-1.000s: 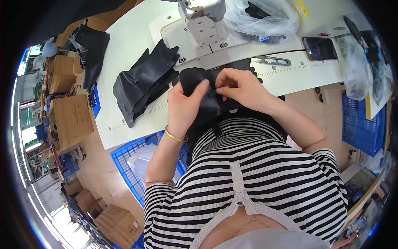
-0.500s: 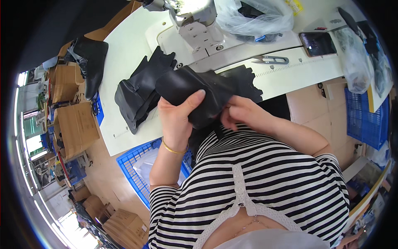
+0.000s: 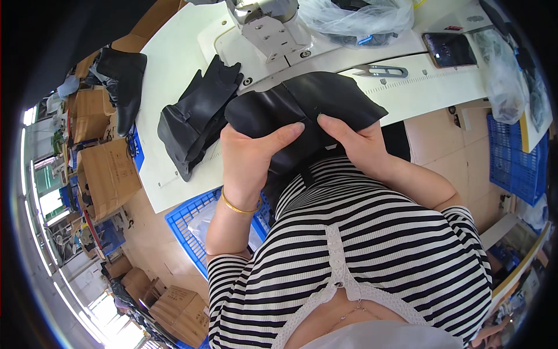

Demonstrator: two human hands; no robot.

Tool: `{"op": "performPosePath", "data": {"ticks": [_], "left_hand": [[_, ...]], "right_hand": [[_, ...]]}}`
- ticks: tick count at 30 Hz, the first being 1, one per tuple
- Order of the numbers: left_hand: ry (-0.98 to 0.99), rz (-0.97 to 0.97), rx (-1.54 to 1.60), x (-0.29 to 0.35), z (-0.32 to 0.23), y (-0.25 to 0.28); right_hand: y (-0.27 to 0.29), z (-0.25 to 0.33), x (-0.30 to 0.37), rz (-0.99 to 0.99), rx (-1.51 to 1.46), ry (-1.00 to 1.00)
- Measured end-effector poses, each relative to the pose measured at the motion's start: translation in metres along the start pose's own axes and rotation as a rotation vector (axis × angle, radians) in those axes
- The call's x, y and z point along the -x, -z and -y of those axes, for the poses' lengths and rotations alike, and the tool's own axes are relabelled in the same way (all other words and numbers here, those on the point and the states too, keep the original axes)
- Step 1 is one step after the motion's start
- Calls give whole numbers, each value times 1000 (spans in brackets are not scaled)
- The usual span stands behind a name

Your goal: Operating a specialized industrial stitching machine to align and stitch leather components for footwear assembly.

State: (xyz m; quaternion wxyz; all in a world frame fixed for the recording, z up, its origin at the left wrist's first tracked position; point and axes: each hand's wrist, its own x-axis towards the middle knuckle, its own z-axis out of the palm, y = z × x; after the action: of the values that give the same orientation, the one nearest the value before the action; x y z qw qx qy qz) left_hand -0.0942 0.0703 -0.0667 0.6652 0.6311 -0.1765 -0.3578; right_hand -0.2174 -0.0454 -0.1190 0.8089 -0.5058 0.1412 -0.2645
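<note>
At frame centre, the left hand (image 3: 251, 152) and right hand (image 3: 356, 139) each pinch the black leather piece (image 3: 302, 107) between thumb and curled fingers at the white sewing table's (image 3: 168, 75) near edge, above a blue plastic crate (image 3: 192, 224) holding clear plastic-wrapped contents.

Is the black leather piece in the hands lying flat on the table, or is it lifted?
Lifted: both hands, left hand and right hand, hold the black leather piece at the table edge.
</note>
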Motion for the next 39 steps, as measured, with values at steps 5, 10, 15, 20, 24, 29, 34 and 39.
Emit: {"op": "performPosePath", "data": {"ticks": [5,10,15,20,24,29,34,39], "left_hand": [[19,37,-22,0,-2,-2],[47,44,52,0,-2,-7],[180,-22,371,6,8,-12],[-13,4,121,5,12,-21],[-65,-51,109,2,13,-23],[-73,-41,91,-2,13,-19],[-49,-51,86,-3,11,-19],[-41,12,41,-4,8,-19]], "right_hand": [[1,-2,-1,-9,-62,-38],[-2,4,1,-70,-15,-46],[-2,-2,0,-107,32,89],[-2,-5,5,-110,99,114],[1,-6,6,-90,108,104],[1,-10,7,-121,2,85],[5,-12,8,-88,26,58],[2,-3,5,-112,97,82]]}}
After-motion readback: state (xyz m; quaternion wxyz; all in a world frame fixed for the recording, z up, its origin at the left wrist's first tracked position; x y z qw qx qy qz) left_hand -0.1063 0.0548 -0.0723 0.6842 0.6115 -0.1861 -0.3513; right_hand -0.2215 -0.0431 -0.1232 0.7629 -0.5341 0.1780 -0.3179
